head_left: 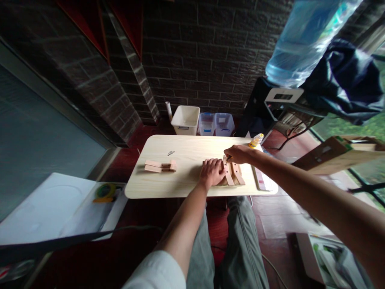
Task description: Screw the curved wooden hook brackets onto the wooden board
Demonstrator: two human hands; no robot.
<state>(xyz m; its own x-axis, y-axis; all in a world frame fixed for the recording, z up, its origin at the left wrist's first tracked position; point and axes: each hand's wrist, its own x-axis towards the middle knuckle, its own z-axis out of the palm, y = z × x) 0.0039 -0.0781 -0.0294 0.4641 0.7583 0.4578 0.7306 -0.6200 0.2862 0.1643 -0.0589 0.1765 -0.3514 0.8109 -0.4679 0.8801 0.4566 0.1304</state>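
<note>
My left hand (212, 171) lies on a small assembly of light wooden slats (234, 175) on the pale wooden table (186, 154), fingers curled over its left side and pressing it down. My right hand (240, 154) is closed in a pinch at the top of the same slats, around something thin and dark that I cannot make out. A second bundle of wooden pieces (161, 165) lies apart on the table's left part. A small metal bit (171, 153) rests behind that bundle.
A yellow-capped bottle (256, 140) stands at the table's far right corner. A strip or ruler (261, 179) lies at the right edge. A white bin (186, 119) and two clear boxes (215, 124) sit on the floor behind. Tape roll (104, 192) lies on a white board to the left.
</note>
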